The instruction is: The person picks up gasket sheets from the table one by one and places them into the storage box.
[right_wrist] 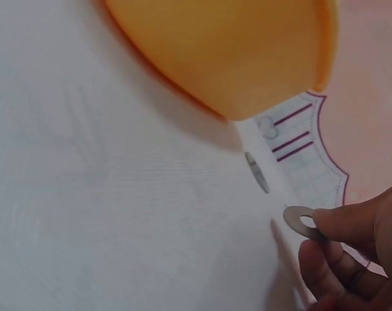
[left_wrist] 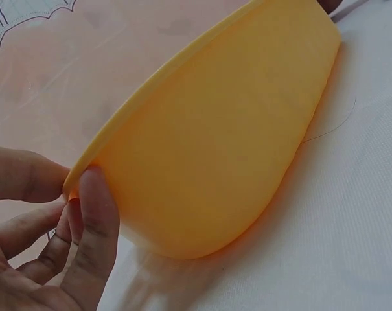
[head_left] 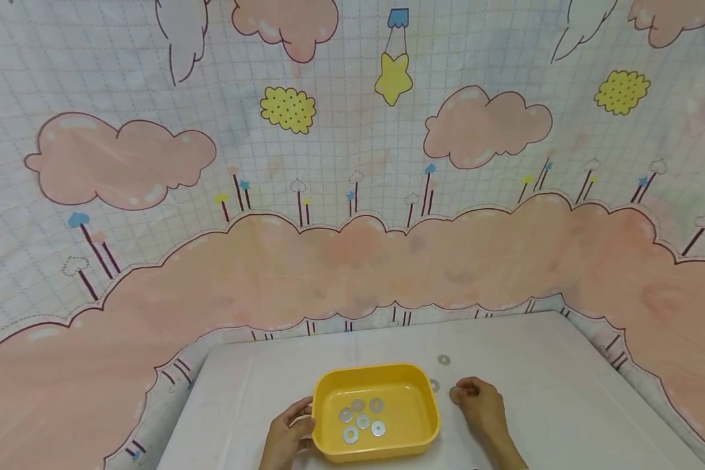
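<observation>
A yellow plastic bin [head_left: 376, 450] stands on the white table, with several flat metal washers [head_left: 350, 435] lying on its floor. At its left side my left hand [head_left: 288, 434] grips the rim; in the left wrist view the thumb and fingers pinch the bin's edge [left_wrist: 150, 97]. To the right of the bin my right hand [head_left: 483, 408] pinches one washer [right_wrist: 299, 221] between thumb and fingers, held just over the table. Two more washers lie on the table near it: one close to the bin's right wall [head_left: 435, 386], another farther back [head_left: 443, 360].
The white tabletop [head_left: 564, 391] spreads out on both sides of the bin. Behind it hangs a cloth [head_left: 329, 267] printed with clouds and stars, which also drapes down around the table's sides.
</observation>
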